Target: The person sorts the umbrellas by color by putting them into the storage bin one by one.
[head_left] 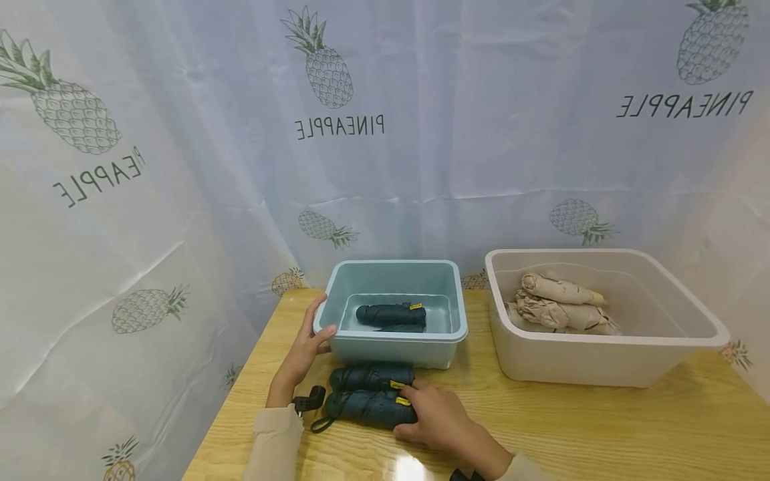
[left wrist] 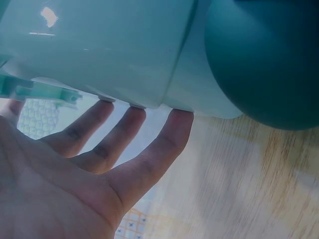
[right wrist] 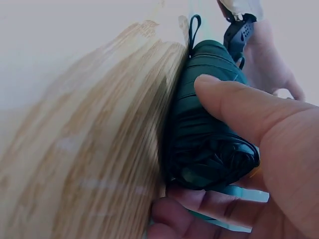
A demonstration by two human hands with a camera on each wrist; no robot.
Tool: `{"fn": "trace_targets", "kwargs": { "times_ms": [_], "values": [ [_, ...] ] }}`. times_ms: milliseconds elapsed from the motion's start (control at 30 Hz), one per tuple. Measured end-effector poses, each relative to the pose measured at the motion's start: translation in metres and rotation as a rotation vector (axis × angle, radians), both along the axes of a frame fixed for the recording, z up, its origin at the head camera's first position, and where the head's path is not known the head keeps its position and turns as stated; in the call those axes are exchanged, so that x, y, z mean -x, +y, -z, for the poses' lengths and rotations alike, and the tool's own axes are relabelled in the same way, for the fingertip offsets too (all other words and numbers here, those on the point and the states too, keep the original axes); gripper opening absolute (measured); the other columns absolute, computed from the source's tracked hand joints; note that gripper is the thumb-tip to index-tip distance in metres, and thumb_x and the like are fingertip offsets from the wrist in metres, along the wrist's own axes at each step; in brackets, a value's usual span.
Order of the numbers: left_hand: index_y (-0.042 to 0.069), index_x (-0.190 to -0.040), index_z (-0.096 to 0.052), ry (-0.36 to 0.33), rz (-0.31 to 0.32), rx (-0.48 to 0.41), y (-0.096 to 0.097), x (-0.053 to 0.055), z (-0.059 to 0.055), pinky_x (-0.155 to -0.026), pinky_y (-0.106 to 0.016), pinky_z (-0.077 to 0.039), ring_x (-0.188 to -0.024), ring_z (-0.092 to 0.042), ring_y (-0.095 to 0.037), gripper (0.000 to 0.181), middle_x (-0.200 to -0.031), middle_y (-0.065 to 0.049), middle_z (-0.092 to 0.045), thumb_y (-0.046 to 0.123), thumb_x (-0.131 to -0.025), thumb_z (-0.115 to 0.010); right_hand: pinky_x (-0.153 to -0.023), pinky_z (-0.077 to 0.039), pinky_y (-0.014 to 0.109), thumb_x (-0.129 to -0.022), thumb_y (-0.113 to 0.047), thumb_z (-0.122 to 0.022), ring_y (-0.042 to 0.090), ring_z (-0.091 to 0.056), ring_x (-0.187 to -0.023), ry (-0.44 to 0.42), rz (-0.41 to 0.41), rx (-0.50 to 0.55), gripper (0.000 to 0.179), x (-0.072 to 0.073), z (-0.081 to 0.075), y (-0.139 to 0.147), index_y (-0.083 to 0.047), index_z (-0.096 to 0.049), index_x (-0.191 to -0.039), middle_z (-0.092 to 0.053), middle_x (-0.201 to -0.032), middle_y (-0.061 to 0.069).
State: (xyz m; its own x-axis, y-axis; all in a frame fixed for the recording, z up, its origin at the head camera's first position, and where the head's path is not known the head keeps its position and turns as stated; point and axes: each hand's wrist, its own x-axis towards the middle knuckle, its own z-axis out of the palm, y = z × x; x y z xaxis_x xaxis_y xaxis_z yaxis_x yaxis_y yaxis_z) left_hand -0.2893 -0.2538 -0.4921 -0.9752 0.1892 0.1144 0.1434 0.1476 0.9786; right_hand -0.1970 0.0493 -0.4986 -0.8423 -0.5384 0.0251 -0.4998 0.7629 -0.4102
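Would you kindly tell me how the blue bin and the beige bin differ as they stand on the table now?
The blue bin is smaller and sits left; the beige bin is larger and sits right. The blue bin holds a dark folded umbrella, while the beige bin holds tan folded umbrellas. The left hand touches the blue bin's corner; no hand touches the beige bin. Both are open-topped rectangular plastic bins standing on the wooden table.
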Motion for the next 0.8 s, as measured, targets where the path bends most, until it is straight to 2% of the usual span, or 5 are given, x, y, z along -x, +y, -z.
{"fn": "trace_targets", "kwargs": {
  "times_ms": [200, 433, 600, 800],
  "values": [
    [0.04, -0.161, -0.016, 0.006, 0.001, 0.003, 0.0002, -0.0004, -0.0005, -0.098, -0.066, -0.05, -0.142, -0.038, -0.053, 0.072, -0.169, -0.013, -0.007, 0.027, -0.102, -0.055, -0.061, -0.043, 0.03, -0.077, -0.053, -0.081, 0.009, -0.057, -0.075, 0.013, -0.017, 0.01, 0.057, 0.0008, 0.0001, 0.0001, -0.014, -0.071, -0.117, -0.067, -0.101, -0.001],
    [0.039, -0.161, -0.016, 0.005, 0.007, -0.005, 0.0001, -0.0008, -0.0006, -0.098, -0.066, -0.05, -0.143, -0.037, -0.052, 0.072, -0.169, -0.013, -0.006, 0.027, -0.102, -0.055, -0.057, -0.04, 0.025, -0.076, -0.05, -0.079, 0.004, -0.051, -0.067, -0.016, -0.022, 0.049, 0.049, 0.002, -0.0001, 0.001, -0.015, -0.072, -0.108, -0.065, -0.087, -0.007],
    [0.039, -0.161, -0.016, 0.007, 0.007, -0.009, 0.0002, -0.0009, -0.0012, -0.098, -0.066, -0.05, -0.142, -0.038, -0.052, 0.073, -0.169, -0.012, -0.006, 0.027, -0.102, -0.056, -0.057, -0.043, 0.024, -0.081, -0.046, -0.079, 0.003, -0.053, -0.065, -0.095, -0.013, 0.171, 0.05, 0.0049, -0.0018, 0.0038, -0.011, -0.07, -0.116, -0.067, -0.084, -0.006],
    [0.039, -0.161, -0.016, 0.007, 0.006, -0.013, -0.0001, -0.0007, -0.0009, -0.098, -0.066, -0.05, -0.142, -0.038, -0.053, 0.072, -0.169, -0.013, -0.007, 0.028, -0.102, -0.056, -0.064, -0.047, 0.023, -0.083, -0.042, -0.083, 0.001, -0.055, -0.071, -0.171, -0.012, 0.374, 0.044, 0.009, -0.0041, 0.0062, -0.016, -0.069, -0.116, -0.068, -0.094, -0.006]
  ]
}}
